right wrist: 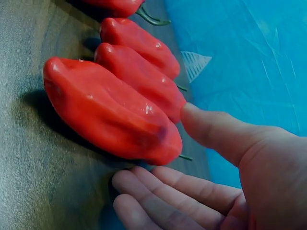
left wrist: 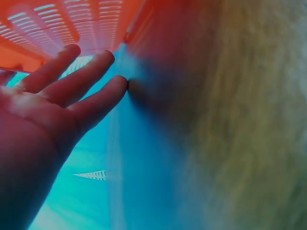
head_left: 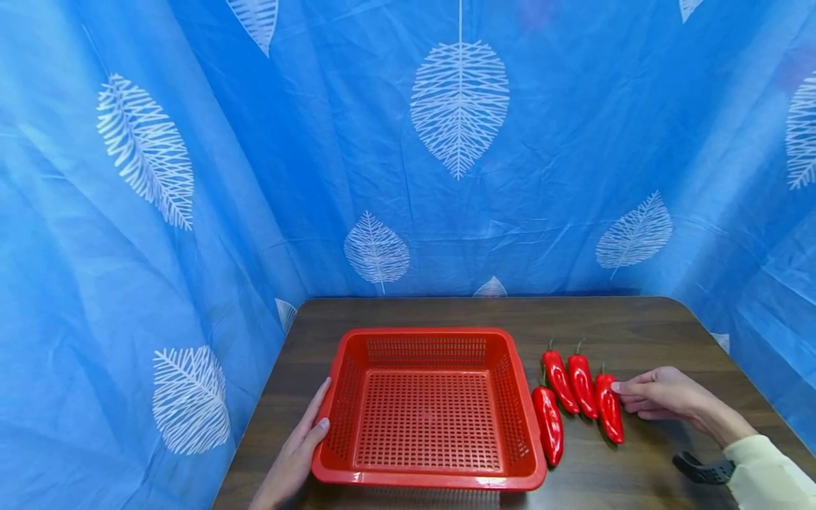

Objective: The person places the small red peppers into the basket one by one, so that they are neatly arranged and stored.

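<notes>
A red plastic basket (head_left: 427, 478) with slotted walls stands on the table. My left hand (head_left: 295, 453) lies along the basket's left side, thumb near the rim; its fingers (left wrist: 72, 88) look extended in the left wrist view. Several glossy red chili peppers (head_left: 581, 382) with green stems lie to the basket's right. By the rightmost pepper (right wrist: 115, 115) is my right hand (head_left: 666, 395). Its thumb (right wrist: 216, 129) reaches over the stem end, while the other fingers lie loosely bent along the near side. The pepper rests on the table, not gripped.
The dark wooden table (head_left: 644, 326) has blue curtains (head_left: 542, 177) with white leaf prints behind and beside it. A black strap (head_left: 704, 469) is near my right sleeve (head_left: 768, 474). The leftmost pepper (head_left: 548, 425) lies right against the basket's right rim.
</notes>
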Available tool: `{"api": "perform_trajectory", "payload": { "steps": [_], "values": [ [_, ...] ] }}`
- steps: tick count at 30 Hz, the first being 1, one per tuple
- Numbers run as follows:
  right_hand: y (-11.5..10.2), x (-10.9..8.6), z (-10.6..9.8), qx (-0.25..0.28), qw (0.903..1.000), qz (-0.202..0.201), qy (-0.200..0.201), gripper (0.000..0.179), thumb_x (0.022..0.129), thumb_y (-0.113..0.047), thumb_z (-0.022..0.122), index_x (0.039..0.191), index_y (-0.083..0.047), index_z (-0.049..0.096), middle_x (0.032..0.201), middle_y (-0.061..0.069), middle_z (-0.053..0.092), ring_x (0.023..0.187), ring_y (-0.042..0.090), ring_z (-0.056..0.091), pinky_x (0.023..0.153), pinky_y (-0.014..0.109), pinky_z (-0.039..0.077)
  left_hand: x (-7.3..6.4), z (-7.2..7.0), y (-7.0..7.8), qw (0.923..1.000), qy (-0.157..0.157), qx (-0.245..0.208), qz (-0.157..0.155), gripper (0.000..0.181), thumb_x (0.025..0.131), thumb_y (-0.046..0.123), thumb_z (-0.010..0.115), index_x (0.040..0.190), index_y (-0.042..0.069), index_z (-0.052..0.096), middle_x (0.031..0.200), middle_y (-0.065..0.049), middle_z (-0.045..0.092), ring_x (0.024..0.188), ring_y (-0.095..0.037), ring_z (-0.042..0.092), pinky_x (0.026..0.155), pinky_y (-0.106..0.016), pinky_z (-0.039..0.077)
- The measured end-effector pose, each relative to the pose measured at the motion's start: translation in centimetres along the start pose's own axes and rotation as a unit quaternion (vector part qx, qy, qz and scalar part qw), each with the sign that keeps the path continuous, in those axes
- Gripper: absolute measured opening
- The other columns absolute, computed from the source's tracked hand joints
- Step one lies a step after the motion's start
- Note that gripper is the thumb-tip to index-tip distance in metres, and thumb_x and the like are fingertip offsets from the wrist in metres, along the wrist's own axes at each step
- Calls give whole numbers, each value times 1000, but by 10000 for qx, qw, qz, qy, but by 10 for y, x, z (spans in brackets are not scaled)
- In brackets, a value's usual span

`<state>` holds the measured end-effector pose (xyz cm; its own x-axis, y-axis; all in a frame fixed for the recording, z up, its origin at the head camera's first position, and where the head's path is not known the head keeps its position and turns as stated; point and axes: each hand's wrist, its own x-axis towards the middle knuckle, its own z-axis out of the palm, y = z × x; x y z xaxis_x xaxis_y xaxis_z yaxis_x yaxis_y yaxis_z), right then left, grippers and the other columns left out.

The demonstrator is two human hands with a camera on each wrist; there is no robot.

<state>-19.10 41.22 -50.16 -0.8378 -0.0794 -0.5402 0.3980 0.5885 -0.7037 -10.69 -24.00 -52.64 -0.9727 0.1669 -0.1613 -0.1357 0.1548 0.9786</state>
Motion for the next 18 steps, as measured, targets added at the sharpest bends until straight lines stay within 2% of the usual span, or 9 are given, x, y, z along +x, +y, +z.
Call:
{"api": "perform_trajectory", "payload": {
  "steps": [7, 13, 18],
  "values": [
    [-9, 1, 8, -400, 9986, 142, 330, 58, 102, -39, 79, 120, 16, 73, 102, 16, 82, 93, 26, 80, 83, 44, 69, 0, 1, 0, 9999, -22, -130, -13, 68, 116, 30, 49, 177, 34, 18, 184, -14, 16, 160, -53, 32, 112, -57, 58],
    [-15, 4, 12, -756, 9949, 146, 649, 45, 99, -33, 82, 107, 11, 78, 88, 5, 80, 81, 20, 76, 77, 42, 69, 0, 1, 0, 9998, -59, -204, -8, 69, 116, 30, 49, 177, 34, 17, 184, -14, 16, 161, -53, 32, 111, -57, 58],
    [-21, 4, 14, -952, 9925, 275, 716, 36, 99, -31, 83, 99, 5, 77, 85, 5, 78, 79, 19, 74, 78, 43, 69, 1, 0, -1, 9997, -71, -228, -1, 68, 116, 30, 49, 177, 34, 17, 184, -14, 16, 161, -53, 31, 112, -57, 58]
  ]
}}
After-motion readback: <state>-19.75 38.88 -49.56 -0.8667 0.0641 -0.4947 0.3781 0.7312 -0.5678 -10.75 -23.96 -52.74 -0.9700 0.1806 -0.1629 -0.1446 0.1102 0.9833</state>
